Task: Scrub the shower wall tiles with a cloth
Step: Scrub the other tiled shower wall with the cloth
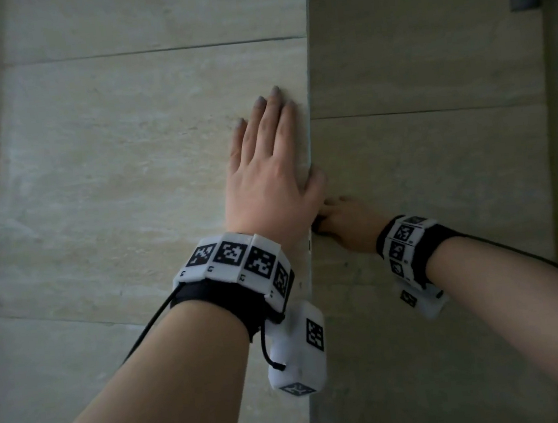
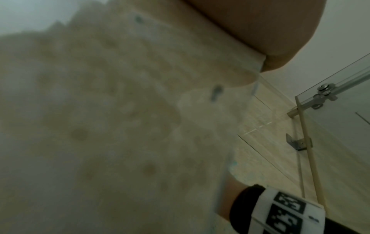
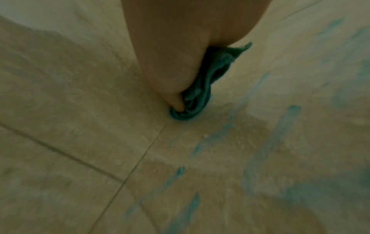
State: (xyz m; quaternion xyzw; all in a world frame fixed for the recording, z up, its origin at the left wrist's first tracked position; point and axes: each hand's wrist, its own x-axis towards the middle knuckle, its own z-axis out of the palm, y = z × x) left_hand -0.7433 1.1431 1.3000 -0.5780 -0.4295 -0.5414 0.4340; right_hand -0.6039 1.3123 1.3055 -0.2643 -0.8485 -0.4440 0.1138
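The left hand (image 1: 267,178) lies flat, fingers straight and together, on the near face of the tiled shower wall (image 1: 127,158), right at the wall's outer corner edge; it holds nothing, and I judge it is there to brace the body while the other arm works. At about 4 o'clock from it, round the corner, the right hand (image 1: 348,224) presses a bunched teal cloth (image 3: 200,95) against the side wall tiles (image 1: 439,177), fingers curled round the wad so it does not slip under pressure. Blue-green streaks (image 3: 210,139), perhaps cleaner, cross the tiles near the cloth, toward 5 o'clock in the right wrist view. A glass panel (image 2: 340,102) with a metal bracket (image 2: 296,142) stands further along.
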